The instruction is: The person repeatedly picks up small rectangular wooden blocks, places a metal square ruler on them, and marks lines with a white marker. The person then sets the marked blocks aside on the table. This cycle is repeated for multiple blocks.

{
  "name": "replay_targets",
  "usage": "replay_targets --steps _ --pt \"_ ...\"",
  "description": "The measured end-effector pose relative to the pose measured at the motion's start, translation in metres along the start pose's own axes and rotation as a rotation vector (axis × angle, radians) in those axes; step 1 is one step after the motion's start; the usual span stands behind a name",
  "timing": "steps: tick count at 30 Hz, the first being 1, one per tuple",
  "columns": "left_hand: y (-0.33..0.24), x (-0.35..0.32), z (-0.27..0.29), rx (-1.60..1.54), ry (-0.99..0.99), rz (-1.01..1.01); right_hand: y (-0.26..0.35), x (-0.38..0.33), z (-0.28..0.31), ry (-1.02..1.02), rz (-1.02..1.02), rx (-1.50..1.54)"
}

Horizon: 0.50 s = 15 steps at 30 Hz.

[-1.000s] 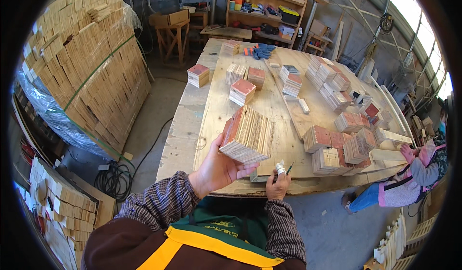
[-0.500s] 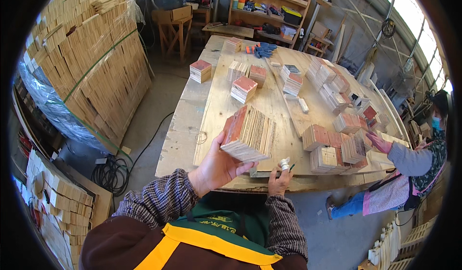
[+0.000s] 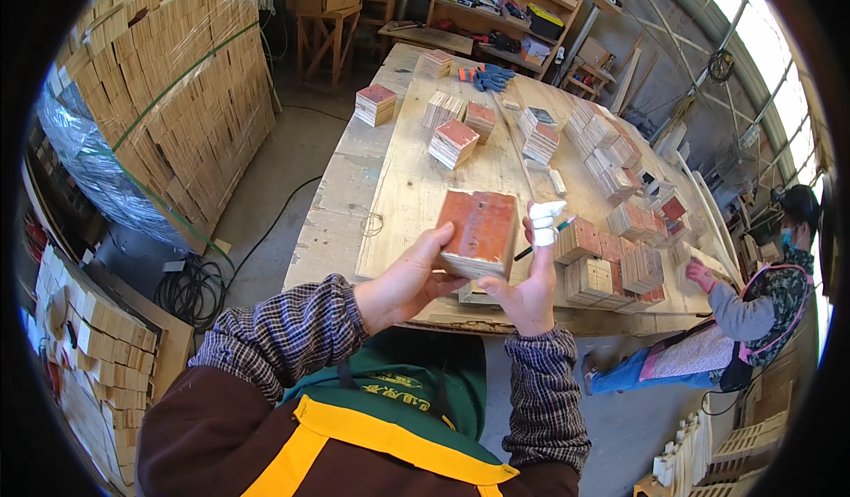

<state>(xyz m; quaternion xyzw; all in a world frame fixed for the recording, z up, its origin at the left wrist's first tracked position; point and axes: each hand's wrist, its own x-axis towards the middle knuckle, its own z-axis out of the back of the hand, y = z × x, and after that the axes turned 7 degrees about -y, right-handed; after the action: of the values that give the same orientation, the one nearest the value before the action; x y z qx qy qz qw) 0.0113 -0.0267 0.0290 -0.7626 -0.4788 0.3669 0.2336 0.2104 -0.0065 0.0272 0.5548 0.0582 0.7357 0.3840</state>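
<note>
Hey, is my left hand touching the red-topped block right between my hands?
Touching. The head view shows it: the thumb of the left hand overlaps the left edge of the red-topped block, with no gap.

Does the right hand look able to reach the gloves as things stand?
Probably not: the gloves lie near the far end of the table, beyond several blocks, and the right hand holds a pen.
</note>
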Motion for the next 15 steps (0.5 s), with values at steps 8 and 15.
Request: replay_targets --steps 8,15 --pt "-0.008 -0.023 0.001 0.151 0.36 0.009 -0.018 -0.015 0.005 -0.234 -0.775 0.963" --pt "-0.009 -0.024 0.01 0.22 0.416 -0.067 -0.028 -0.049 -0.011 -0.395 -0.802 1.309"
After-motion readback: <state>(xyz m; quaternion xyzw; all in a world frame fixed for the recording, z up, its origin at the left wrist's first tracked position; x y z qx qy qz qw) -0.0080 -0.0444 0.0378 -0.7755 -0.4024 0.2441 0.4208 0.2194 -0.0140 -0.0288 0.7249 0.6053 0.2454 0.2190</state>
